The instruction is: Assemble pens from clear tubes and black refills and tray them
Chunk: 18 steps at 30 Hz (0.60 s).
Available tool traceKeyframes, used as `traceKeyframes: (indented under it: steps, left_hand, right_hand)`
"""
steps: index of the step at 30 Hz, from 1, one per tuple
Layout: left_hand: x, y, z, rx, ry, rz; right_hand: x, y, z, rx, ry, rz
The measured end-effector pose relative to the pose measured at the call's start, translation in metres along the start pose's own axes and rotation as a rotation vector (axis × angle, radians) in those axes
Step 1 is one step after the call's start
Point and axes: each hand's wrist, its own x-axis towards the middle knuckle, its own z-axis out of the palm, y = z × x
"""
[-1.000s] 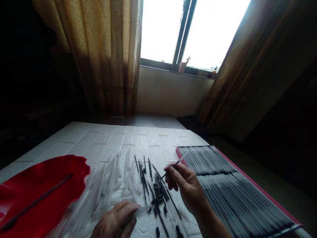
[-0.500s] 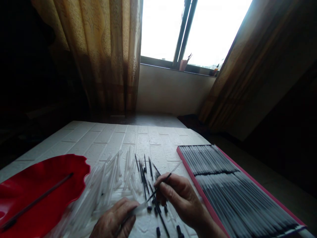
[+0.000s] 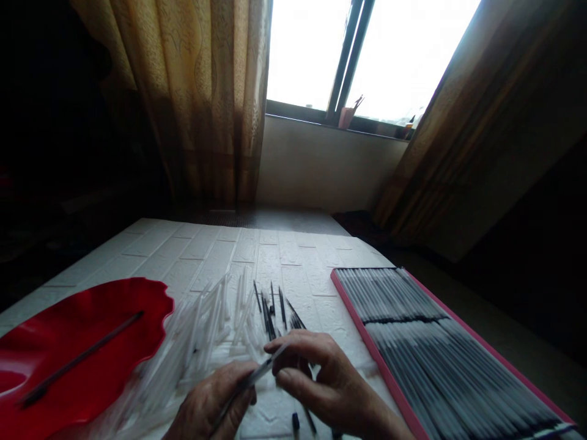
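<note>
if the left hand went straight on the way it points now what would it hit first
Most likely the right hand, ahead of it in that line. The clear tube in the left hand's grip points there too, though depth is hard to judge here.

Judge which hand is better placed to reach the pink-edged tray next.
Likely the right hand: it is nearer the pink-edged tray, while the left hand, farther off, grips a pale tube.
</note>
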Motion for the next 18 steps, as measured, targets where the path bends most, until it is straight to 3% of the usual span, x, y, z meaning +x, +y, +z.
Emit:
traceKeyframes:
  steps: [5, 13, 18]
  left_hand:
    - [-0.004, -0.003, 0.004, 0.005, 0.057, -0.014]
    - [0.005, 0.008, 0.003, 0.003, 0.084, 0.033]
    - [0.002, 0.003, 0.005, 0.022, 0.086, 0.024]
  right_hand:
    - [0.004, 0.005, -0.006, -0.098, -0.023, 0.003]
    - [-0.002, 0.017, -0.004, -0.624, -0.254, 0.080]
    - [-0.004, 0.025, 0.001, -0.816, -0.307, 0.086]
